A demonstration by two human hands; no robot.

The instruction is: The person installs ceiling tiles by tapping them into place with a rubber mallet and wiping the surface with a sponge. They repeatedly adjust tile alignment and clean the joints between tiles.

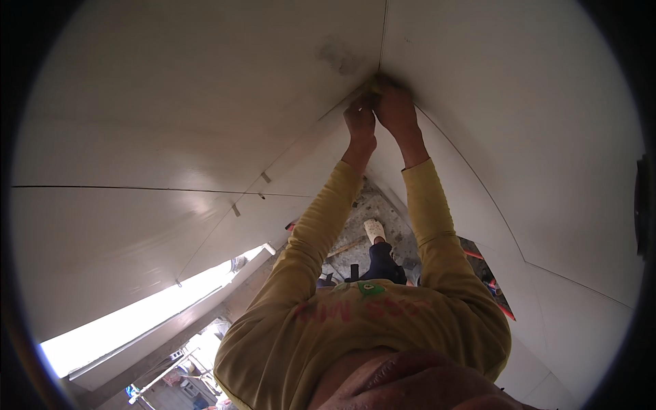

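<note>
Both arms, in mustard-yellow sleeves, reach up to the corner where pale wall panels meet. My left hand (360, 118) is closed, its fingers bent together beside the right. Just right of it, and almost touching it, my right hand (395, 108) is curled against the corner. A small dull-yellow thing (374, 85) shows at the fingertips, in shadow; its kind is too dim to tell. Both sets of fingertips are partly hidden. Thin dark seams run away from the corner between the left panel (205, 102) and the right panel (519, 123). A grey smudge (340, 57) marks the surface near my hands.
Small grey tabs (236, 210) sit along a seam at left. A bright window opening (150, 301) lies lower left, with clutter beyond it. Below are a rough, littered floor (372, 200) and my white shoe (374, 229). A dark opening with red edges (486, 277) interrupts the right wall.
</note>
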